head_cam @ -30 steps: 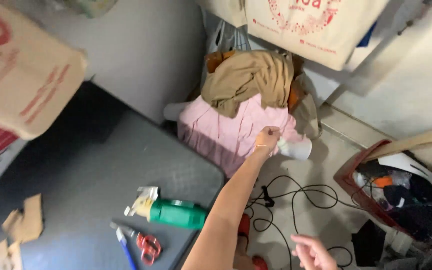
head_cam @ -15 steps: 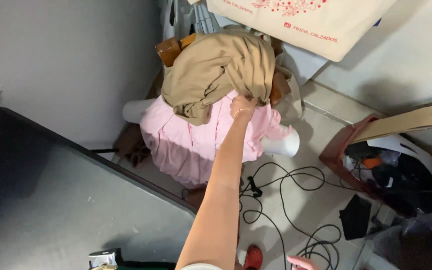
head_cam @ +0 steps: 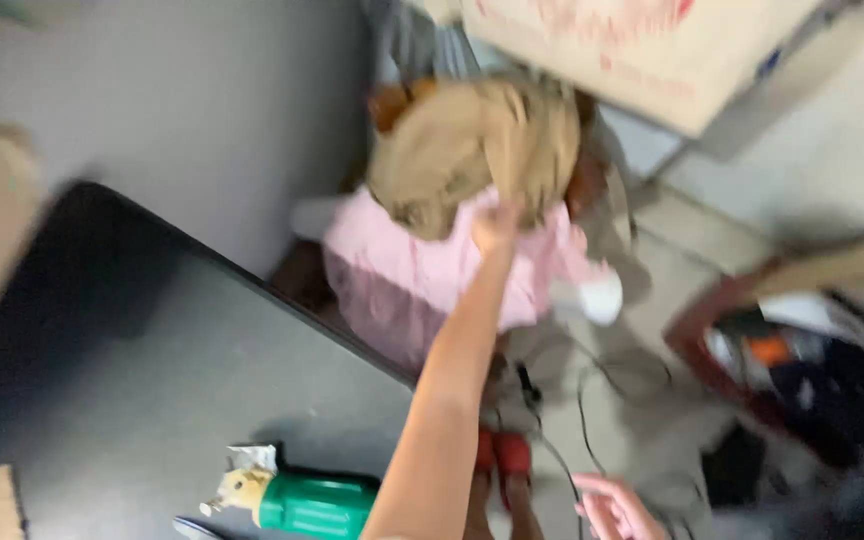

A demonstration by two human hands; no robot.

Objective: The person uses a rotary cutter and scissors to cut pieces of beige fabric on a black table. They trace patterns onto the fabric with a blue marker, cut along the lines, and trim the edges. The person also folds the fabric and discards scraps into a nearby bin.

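A grey wall (head_cam: pixel 202 120) and a pale floor (head_cam: pixel 672 260) framed a cluttered corner, with a dark table (head_cam: pixel 152 380) lying below and to the left of the outstretched arm; the whole view was blurred. The left hand (head_cam: pixel 497 222) reached out to a pile of clothes, its fingers seemingly closed on the lower edge of a tan garment (head_cam: pixel 472 160), though the blur made the grip hard to confirm. That garment lay on top, and a pink cloth (head_cam: pixel 402 285) spread just beneath the fingers. The right hand (head_cam: pixel 617 508) hung low near the frame's bottom, fingers loosely spread and holding nothing, with black cables (head_cam: pixel 572 420) on the floor just beside it. A green bottle (head_cam: pixel 312 503) lay on the table, well apart from both hands.

The step in hand looked like taking hold of the tan garment. Lifting it off would probably call for a firm pinch and a pull clear of the pink cloth.
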